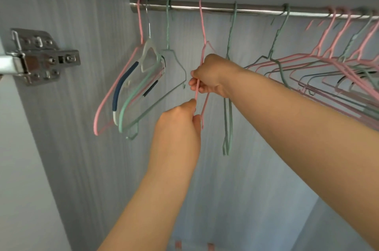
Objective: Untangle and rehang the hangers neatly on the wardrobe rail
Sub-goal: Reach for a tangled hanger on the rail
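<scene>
The pink hanger (202, 25) hangs by its hook from the wardrobe rail (256, 11), turned edge-on. The right hand (211, 75) pinches its wire below the neck. The left hand (177, 125) pinches the same wire lower down. 1 green hanger (228, 111) hangs just to its right, a loose group (131, 86) to its left, and a tangled cluster (328, 74) farther right. A metal hinge (41, 57) sits on the side wall.

No text, label, brand, number or sign can be read anywhere in the view: the hangers (202, 23), the rail (205, 9) and the hinge (41, 57) carry no legible marking.
</scene>
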